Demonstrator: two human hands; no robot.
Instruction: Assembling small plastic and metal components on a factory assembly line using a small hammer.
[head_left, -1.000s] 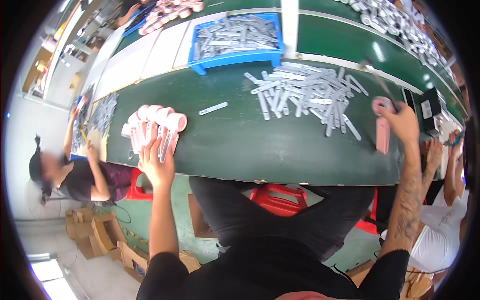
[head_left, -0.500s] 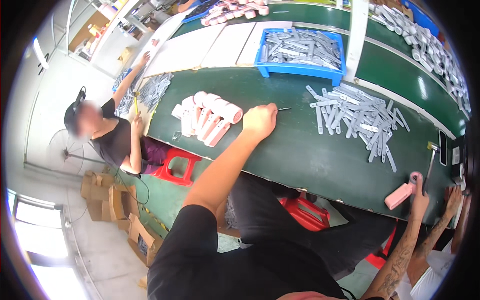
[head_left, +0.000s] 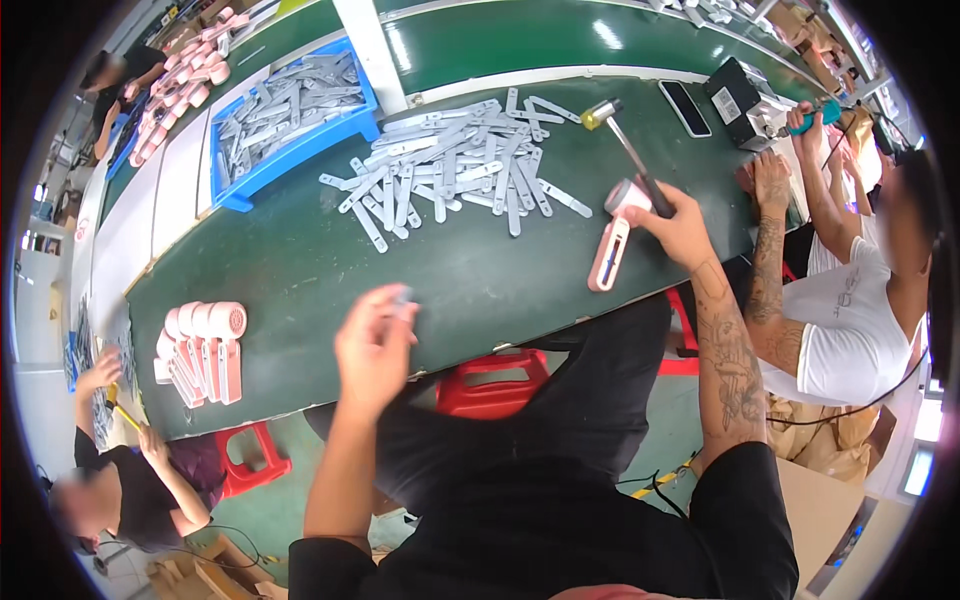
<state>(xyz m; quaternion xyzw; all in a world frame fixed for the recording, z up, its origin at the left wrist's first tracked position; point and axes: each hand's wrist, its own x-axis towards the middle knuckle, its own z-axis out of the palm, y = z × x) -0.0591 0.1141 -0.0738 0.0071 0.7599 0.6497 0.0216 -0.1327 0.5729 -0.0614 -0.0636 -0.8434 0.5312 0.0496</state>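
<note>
My right hand (head_left: 672,228) is closed round the dark grip of a hammer (head_left: 630,145). The same hand also holds a pink round-headed housing with a slotted handle (head_left: 609,255), close above the green table. Over the front of the table, my left hand (head_left: 375,345) pinches a small greyish piece (head_left: 402,296) at the fingertips; its kind is too small to make out. A loose pile of grey flat strips (head_left: 450,165) lies beyond both hands. Similar pink housings (head_left: 212,350) stand grouped at the table's left.
A blue crate (head_left: 290,150) of grey strips sits behind the pile. At the back right are a phone (head_left: 685,108) and a black box (head_left: 745,105). A co-worker's tattooed arm (head_left: 768,250) rests close on my right. Another person (head_left: 130,480) works at the left end.
My view has swung to the right. My left hand has come back from the table's middle toward me. My right hand still holds the hammer and pink housing.
</note>
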